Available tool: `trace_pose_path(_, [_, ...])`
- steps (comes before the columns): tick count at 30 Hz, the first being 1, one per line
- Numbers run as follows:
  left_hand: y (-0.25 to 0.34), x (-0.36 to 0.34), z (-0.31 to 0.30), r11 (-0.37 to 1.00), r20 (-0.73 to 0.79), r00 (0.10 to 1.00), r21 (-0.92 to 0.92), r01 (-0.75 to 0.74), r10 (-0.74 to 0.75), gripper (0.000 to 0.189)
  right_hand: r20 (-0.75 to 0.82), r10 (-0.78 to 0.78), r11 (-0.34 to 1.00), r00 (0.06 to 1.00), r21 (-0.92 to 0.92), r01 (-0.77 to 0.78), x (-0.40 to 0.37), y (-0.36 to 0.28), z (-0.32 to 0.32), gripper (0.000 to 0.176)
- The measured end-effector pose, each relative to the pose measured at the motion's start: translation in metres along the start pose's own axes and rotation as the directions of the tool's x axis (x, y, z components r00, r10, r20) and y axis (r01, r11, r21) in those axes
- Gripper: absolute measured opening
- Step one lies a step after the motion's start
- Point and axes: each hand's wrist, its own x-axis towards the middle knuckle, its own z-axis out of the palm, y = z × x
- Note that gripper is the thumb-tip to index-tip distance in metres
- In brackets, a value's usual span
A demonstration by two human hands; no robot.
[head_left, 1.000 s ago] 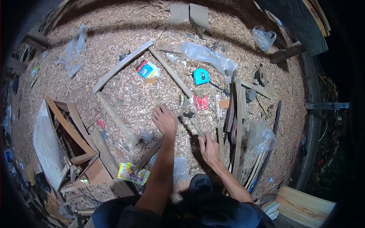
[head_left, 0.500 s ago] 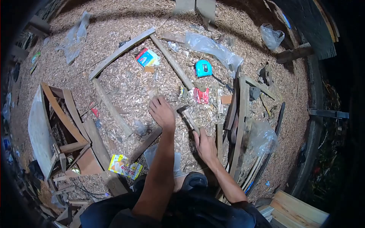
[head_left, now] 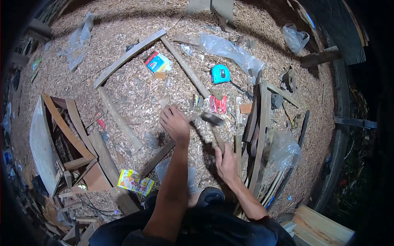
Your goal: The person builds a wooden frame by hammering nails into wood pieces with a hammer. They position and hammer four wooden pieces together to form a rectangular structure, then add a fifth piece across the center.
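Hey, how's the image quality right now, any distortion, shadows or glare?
In the head view, wide-angle distortion seems to bow the boards on the right, and the corners fall to black; in the head view, a dark shadow lies beside the hammer and right hand; in the head view, bright glints show on the clear plastic bag.

On my monitor, the right hand (head_left: 227, 164) grips a hammer (head_left: 218, 138) by its handle; the left hand (head_left: 175, 123) sits at nine o'clock from the hammer's head. From mid-view, I see a turquoise tape measure (head_left: 221, 74) at one o'clock.
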Motion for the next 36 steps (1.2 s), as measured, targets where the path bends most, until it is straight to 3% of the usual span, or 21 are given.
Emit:
trace_pose_path(1, [0.001, 0.001, 0.0, 1.0, -0.025, 1.0, -0.01, -0.008, 0.008, 0.02, -0.11, 0.009, 0.993, 0.994, 0.117, 0.004, -0.003, 0.002, 0.003, 0.027])
trace_pose_path(2, [0.001, 0.0, 0.0, 1.0, -0.021, 1.0, -0.012, -0.008, 0.007, 0.02, -0.11, 0.012, 0.993, 0.994, 0.114, 0.0, -0.002, 0.011, 0.008, 0.027])
trace_pose_path(4, [0.001, 0.0, 0.0, 1.0, -0.013, 1.0, -0.006, -0.005, 0.005, 0.021, 0.151, 0.049, 0.988, 0.987, -0.153, -0.026, 0.012, 0.019, 0.012, 0.028])
trace_pose_path(6, [0.001, 0.002, 0.001, 1.0, -0.015, 1.0, -0.009, -0.011, 0.011, 0.022, 0.185, 0.072, 0.987, 0.98, -0.156, -0.043, 0.014, 0.01, -0.003, 0.028])
trace_pose_path(9, [-0.001, -0.001, 0.003, 1.0, -0.004, 1.0, 0.005, -0.011, 0.011, 0.023, -0.084, 0.038, 0.992, 0.996, 0.119, -0.028, 0.01, -0.007, -0.014, 0.028])
trace_pose_path(10, [0.0, 0.0, 0.003, 1.0, -0.007, 1.0, 0.023, -0.005, 0.005, 0.023, -0.086, 0.038, 0.993, 0.996, 0.116, -0.028, 0.009, -0.001, -0.008, 0.028])
trace_pose_path(12, [0.001, 0.0, 0.003, 1.0, -0.005, 1.0, 0.001, 0.001, -0.001, 0.023, 0.116, 0.036, 0.985, 0.993, -0.169, -0.016, 0.015, 0.016, 0.009, 0.028])
trace_pose_path(14, [0.0, 0.001, 0.003, 1.0, 0.004, 1.0, -0.014, -0.004, 0.004, 0.023, 0.117, 0.013, 0.969, 0.993, -0.246, 0.016, 0.015, 0.026, 0.013, 0.027])
trace_pose_path(16, [-0.001, 0.0, 0.003, 1.0, 0.01, 1.0, -0.008, 0.006, -0.005, 0.023, 0.063, 0.096, 0.983, 0.993, -0.164, -0.084, 0.013, 0.005, -0.003, 0.027])
trace_pose_path(20, [0.0, 0.0, -0.001, 1.0, 0.035, 0.999, 0.016, 0.001, -0.001, 0.024, -0.1, -0.029, 1.0, 0.995, 0.0, 0.029, 0.003, 0.002, -0.009, 0.027])
trace_pose_path(24, [0.002, 0.0, -0.004, 0.996, 0.049, 0.999, -0.086, 0.0, 0.004, 0.025, -0.087, 0.076, 0.997, 0.993, 0.002, -0.076, 0.003, 0.016, 0.001, 0.026])
trace_pose_path(26, [0.002, -0.001, -0.003, 0.99, 0.014, 1.0, -0.142, -0.015, 0.017, 0.025, -0.057, 0.201, 0.968, 0.978, 0.165, -0.189, 0.005, 0.03, 0.021, 0.026])
trace_pose_path(28, [0.001, -0.001, -0.003, 0.979, 0.013, 0.999, -0.203, 0.036, -0.034, 0.024, 0.002, 0.232, 0.956, 0.973, 0.182, -0.228, 0.008, 0.037, 0.035, 0.03])
trace_pose_path(30, [0.001, 0.006, -0.004, 0.975, -0.012, 1.0, -0.223, -0.01, 0.007, 0.022, -0.016, 0.179, 0.981, 0.984, 0.085, -0.177, 0.005, 0.036, 0.044, 0.031])
trace_pose_path(32, [0.0, 0.009, -0.01, 0.964, 0.055, 0.998, -0.267, -0.006, 0.021, 0.02, -0.026, 0.171, 0.976, 0.985, 0.144, -0.165, -0.003, 0.034, 0.05, 0.03])
trace_pose_path(34, [0.006, 0.033, -0.008, 0.951, -0.013, 0.997, -0.3, -0.075, 0.074, 0.017, -0.041, 0.192, 0.959, 0.98, 0.219, -0.179, -0.009, 0.032, 0.051, 0.029])
trace_pose_path(36, [0.009, 0.062, -0.001, 0.896, 0.084, 0.941, -0.345, -0.28, 0.327, 0.016, -0.039, 0.203, 0.952, 0.978, 0.241, -0.188, -0.012, 0.035, 0.048, 0.029])
